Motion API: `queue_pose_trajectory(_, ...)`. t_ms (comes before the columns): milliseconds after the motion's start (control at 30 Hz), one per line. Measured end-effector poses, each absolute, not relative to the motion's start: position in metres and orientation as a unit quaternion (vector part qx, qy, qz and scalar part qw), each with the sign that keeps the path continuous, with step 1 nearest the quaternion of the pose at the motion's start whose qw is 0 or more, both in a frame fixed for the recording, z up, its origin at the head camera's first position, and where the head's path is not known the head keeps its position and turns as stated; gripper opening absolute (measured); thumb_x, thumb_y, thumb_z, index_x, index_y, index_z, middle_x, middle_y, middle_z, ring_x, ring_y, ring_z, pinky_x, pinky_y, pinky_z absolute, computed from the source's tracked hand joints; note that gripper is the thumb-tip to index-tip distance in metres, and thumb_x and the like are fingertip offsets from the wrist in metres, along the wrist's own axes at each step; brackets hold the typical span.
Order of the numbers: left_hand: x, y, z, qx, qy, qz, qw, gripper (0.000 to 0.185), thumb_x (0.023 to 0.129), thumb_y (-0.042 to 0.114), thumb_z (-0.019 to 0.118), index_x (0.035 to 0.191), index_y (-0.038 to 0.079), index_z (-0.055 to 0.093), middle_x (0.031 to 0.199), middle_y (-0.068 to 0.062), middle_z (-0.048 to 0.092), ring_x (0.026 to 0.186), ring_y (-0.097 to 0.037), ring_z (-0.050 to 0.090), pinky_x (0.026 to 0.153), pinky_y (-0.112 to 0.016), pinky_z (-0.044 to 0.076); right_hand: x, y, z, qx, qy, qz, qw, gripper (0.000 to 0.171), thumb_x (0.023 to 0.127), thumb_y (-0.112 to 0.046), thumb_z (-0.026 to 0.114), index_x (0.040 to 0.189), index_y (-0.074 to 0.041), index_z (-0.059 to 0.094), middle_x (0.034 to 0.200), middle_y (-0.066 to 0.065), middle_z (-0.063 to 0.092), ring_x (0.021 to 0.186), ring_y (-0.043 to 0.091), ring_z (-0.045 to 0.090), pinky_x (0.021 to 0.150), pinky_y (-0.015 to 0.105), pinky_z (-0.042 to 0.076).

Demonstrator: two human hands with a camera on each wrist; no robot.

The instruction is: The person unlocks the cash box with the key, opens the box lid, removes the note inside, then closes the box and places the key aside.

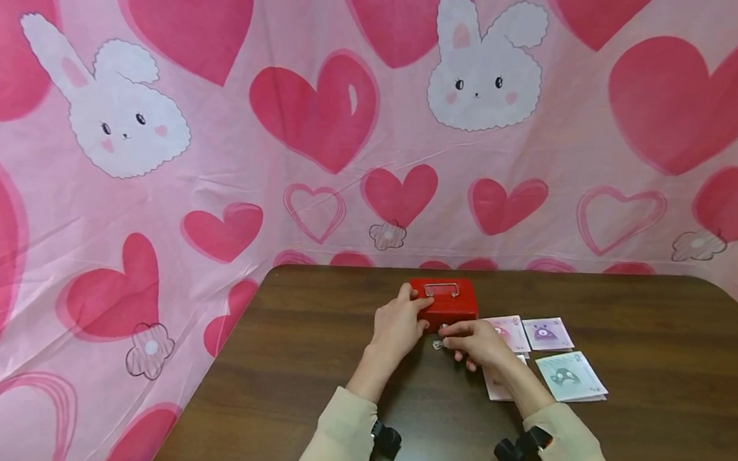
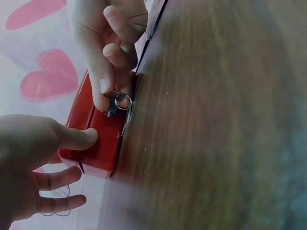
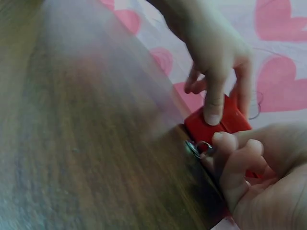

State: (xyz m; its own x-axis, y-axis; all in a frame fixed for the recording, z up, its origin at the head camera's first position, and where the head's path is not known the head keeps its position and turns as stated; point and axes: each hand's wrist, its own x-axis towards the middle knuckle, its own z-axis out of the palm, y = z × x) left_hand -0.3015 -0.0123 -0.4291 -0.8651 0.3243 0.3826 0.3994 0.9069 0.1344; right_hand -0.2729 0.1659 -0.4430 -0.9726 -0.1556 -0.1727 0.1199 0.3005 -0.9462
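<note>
A small red cash box point(image 1: 461, 307) with a metal handle on its lid stands near the table's back edge, lid down. My left hand point(image 1: 398, 325) grips its left end, the thumb point(image 2: 85, 139) against the front face and a finger over the lid. Two other fingers of that hand stick out past the box's end. With thumb and fingertips, my right hand point(image 1: 477, 343) pinches a small key at the box's front. A metal key ring point(image 2: 123, 101) hangs from the key, with another shiny piece point(image 3: 193, 149) dangling on it. The key's tip is hidden by the fingers.
Just right of the box, play banknotes lie in separate stacks: pink point(image 1: 507, 333), purple point(image 1: 547, 334) and green point(image 1: 570, 376), with another pinkish one point(image 1: 497, 386) partly under my right forearm. A pink cloth with hearts and rabbits point(image 1: 316, 113) hangs behind the brown table point(image 1: 253, 410).
</note>
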Motion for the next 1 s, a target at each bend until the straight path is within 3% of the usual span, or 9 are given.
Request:
queue_pose_trajectory(267, -0.302, -0.015, -0.428, -0.185, -0.962, -0.114, 0.168, 0.044, 0.088, 0.030, 0.075, 0.131, 0.031, 0.067, 0.119, -0.002, 0.056, 0.090, -0.018, 0.068, 0.067, -0.035, 0.056, -0.270, 0.171, -0.437, -0.081, 0.801, -0.573, 0.152, 0.032, 0.094, -0.012, 0.065, 0.122, 0.004, 0.066, 0.079, 0.009, 0.068, 0.058, 0.014, 0.056, 0.044, 0.021, 0.043)
queue_pose_trajectory(700, -0.301, -0.018, -0.427, -0.187, -0.961, -0.138, 0.149, 0.045, 0.089, 0.030, 0.074, 0.133, 0.031, 0.065, 0.121, -0.003, 0.055, 0.093, -0.020, 0.068, 0.071, -0.036, 0.057, -0.268, 0.179, -0.432, -0.153, 0.832, -0.505, 0.171, 0.029, 0.092, -0.020, 0.069, 0.117, -0.005, 0.071, 0.082, 0.015, 0.072, 0.054, 0.016, 0.053, 0.042, 0.021, 0.038)
queue_pose_trajectory(1000, -0.301, -0.019, -0.427, -0.198, -0.958, -0.151, 0.145, 0.046, 0.089, 0.028, 0.074, 0.134, 0.030, 0.064, 0.121, -0.004, 0.056, 0.095, -0.022, 0.068, 0.072, -0.038, 0.057, -0.266, 0.185, -0.430, -0.207, 0.830, -0.480, 0.192, 0.030, 0.091, -0.022, 0.071, 0.118, -0.008, 0.071, 0.087, 0.010, 0.072, 0.060, 0.020, 0.061, 0.042, 0.022, 0.040)
